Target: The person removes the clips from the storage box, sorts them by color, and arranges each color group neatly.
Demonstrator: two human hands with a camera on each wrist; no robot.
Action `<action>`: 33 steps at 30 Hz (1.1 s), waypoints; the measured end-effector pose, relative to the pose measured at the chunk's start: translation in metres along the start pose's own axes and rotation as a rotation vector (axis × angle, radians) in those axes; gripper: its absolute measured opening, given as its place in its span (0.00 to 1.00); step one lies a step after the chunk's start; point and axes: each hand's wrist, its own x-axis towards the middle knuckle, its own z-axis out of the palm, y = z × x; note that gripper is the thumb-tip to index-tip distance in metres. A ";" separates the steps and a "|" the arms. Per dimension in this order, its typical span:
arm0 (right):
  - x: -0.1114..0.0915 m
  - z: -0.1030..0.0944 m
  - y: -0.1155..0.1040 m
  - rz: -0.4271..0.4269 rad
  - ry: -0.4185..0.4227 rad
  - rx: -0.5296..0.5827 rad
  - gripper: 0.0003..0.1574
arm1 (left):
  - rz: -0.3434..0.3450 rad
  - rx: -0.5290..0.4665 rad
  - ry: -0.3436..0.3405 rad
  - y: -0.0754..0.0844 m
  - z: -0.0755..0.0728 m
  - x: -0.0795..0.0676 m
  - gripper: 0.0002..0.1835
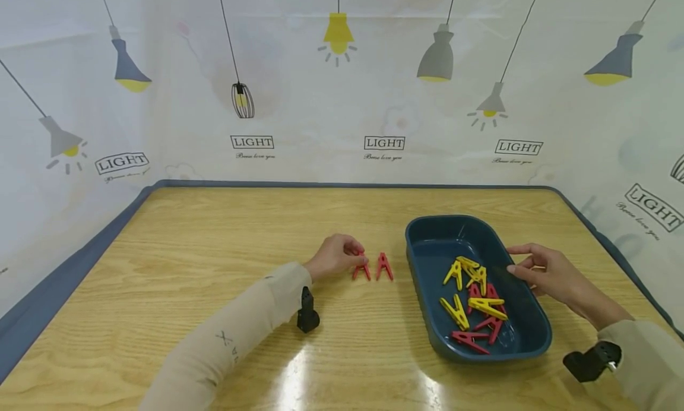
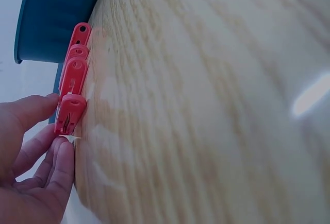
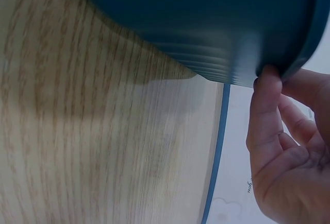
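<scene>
My left hand [image 1: 335,258] pinches a red clothespin [image 2: 70,114] by its end, low at the tabletop. Just right of it, a second red clothespin [image 1: 383,266] lies with its legs spread toward me. Farther right stands a dark blue basin [image 1: 427,316] holding several yellow clothespins [image 1: 455,311] and several red clothespins [image 1: 470,341], some overlapping. My right hand [image 1: 553,275] touches the basin's right side. In the right wrist view, one fingertip [image 3: 269,74] rests just under the rim, with the other fingers loosely bent.
The wood-grain table [image 1: 240,233] has a dark blue border along its edges. White sheeting [image 1: 320,102] printed with lamps rises behind and at both sides. A dark wrist camera [image 1: 307,311] sits on the left sleeve and another camera [image 1: 592,362] by the right cuff.
</scene>
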 end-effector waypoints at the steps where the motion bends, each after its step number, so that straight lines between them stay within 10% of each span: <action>1: 0.000 0.000 0.000 0.000 0.000 0.001 0.35 | 0.000 0.002 -0.002 0.000 0.000 0.000 0.11; 33: -0.001 -0.001 -0.002 0.018 -0.007 0.003 0.36 | 0.001 0.003 -0.062 0.008 -0.017 -0.006 0.13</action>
